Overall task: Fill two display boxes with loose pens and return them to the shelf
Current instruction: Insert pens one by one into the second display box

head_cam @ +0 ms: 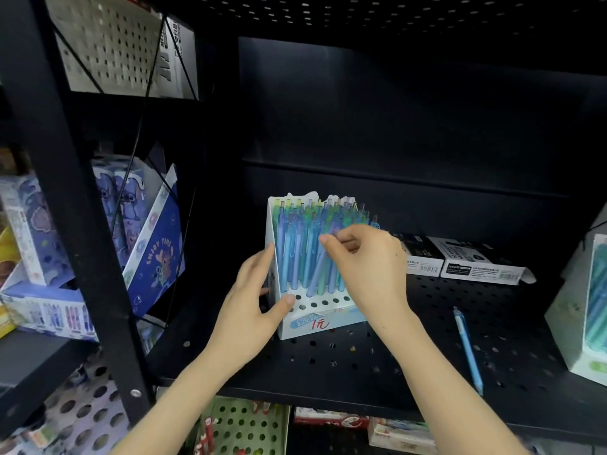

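Observation:
A white display box (313, 323) stands on the black perforated shelf (361, 366), packed with several upright blue and green pens (295, 247). Its front row of holes is empty. My left hand (251, 307) grips the box's left wall, thumb on the front corner. My right hand (368, 267) pinches a bluish pen (317, 274) that leans among the standing ones, its tip near the holes. A loose blue pen (468, 349) lies on the shelf to the right. A second display box (581, 323) with teal pens stands at the far right edge, partly cut off.
Two flat black-and-white cartons (473, 261) lie behind my right hand. Left of a black upright post (82, 224), cartoon-printed boxes (154, 251) fill the neighbouring shelf. Below the shelf edge are a green perforated tray (246, 428) and more packaged goods.

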The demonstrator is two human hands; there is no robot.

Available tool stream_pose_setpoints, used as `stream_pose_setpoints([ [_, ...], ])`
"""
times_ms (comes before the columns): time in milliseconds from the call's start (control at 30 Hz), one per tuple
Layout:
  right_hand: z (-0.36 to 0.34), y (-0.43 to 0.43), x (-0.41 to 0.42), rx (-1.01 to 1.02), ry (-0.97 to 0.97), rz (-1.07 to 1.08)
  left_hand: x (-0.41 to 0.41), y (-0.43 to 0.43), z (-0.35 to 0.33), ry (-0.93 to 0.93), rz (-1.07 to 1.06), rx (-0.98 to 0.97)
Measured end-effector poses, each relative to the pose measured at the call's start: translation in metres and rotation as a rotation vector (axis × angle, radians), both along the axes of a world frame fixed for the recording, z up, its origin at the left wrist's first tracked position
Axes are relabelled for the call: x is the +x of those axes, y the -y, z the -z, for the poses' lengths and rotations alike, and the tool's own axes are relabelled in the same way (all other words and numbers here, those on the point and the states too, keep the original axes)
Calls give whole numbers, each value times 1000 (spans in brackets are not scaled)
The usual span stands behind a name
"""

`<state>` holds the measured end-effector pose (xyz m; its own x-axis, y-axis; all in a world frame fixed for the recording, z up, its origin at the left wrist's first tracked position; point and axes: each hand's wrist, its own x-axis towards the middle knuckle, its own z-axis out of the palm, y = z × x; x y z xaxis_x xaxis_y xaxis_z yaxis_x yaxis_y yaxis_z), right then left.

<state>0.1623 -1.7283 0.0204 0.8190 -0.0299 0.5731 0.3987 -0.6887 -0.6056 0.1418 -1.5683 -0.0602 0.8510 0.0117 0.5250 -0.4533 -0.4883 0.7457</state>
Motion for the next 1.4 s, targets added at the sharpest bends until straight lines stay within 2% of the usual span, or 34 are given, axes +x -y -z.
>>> stream_pose_setpoints([
  [200, 2, -13, 2, -208, -56, 79, 1, 0, 2, -2, 7, -13],
  [333, 7, 6, -6, -135, -33, 108, 2, -1, 3, -12, 14, -20],
  [467, 29, 78, -10, -160, -94, 423, 4, -1, 6, -22, 15, -35],
  [533, 45, 117, -8, -229, -182, 574, 4, 1, 6, -19, 29, -26],
  [600, 57, 143, -6, -276, -301, 624, 4, 4, 6, -23, 44, 3],
  [700, 66, 158, -2, -223, -447, 560, 4, 5, 5, -34, 53, 24],
  [1100, 67, 162, 4, -49, -590, 276, 1, 3, 4, -42, 45, 37],
  [1167, 63, 160, 1, -11, -577, 204, 1, 3, 4, -48, 45, 35],
  [1400, 21, 129, -24, 311, -425, -56, 2, 3, 4, -56, 38, 32],
])
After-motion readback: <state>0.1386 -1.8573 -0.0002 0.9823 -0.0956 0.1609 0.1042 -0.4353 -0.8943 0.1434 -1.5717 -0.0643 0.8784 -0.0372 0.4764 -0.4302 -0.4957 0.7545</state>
